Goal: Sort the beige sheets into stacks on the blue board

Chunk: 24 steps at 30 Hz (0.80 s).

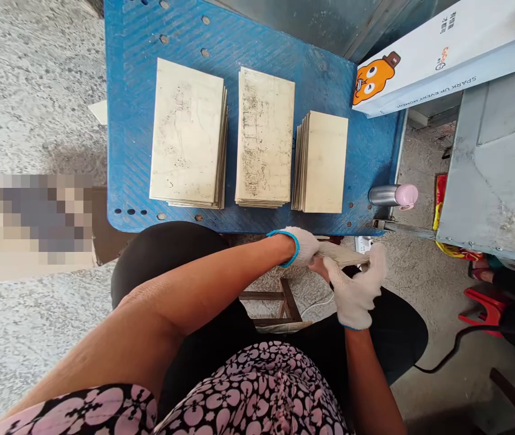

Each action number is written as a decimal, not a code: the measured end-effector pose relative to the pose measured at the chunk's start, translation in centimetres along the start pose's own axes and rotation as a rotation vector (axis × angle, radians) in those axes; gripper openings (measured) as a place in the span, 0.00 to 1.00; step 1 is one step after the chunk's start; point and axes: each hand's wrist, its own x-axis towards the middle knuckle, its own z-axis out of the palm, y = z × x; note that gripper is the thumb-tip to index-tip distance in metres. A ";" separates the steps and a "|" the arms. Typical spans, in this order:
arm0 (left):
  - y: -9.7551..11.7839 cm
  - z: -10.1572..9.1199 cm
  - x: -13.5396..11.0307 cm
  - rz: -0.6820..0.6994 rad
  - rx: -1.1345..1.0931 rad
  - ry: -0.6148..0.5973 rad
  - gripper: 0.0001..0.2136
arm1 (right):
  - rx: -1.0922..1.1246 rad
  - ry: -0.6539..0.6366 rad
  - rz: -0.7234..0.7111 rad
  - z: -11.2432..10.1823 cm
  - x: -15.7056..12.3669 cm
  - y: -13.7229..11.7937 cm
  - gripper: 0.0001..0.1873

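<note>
My left hand [300,244], in a white knit glove with a blue cuff, is closed on the left end of a pale, streaked stack of thin pieces [343,254], just off the table's near edge. At the stack's right end is my right hand [358,290], gloved likewise, its thumb toward the left hand and its fingers up around the end. The gloves cover much of the stack, so its full shape is hidden. On the blue table lie a large stack of cream boards [187,133], a middle stack [264,136] and a smaller stack [323,163].
A steel bottle with a pink lid [393,196] lies at the right edge of the blue table [130,151]. Behind it is a white printed carton [421,60]. A wooden stool [289,300] stands below, between my knees. A red stool [482,308] and another person are at far right.
</note>
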 end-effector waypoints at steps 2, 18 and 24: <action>0.5 -0.6 -0.4 0.080 0.090 -0.065 0.15 | -0.014 0.032 -0.053 -1.1 0.7 -0.8 0.58; -0.7 -5.2 -0.4 -0.026 -0.265 0.478 0.22 | 0.603 -0.172 0.192 2.8 8.4 -0.8 0.31; -1.1 -7.4 1.5 -0.143 -0.643 0.744 0.24 | 0.796 -0.256 0.332 3.9 13.7 -4.5 0.24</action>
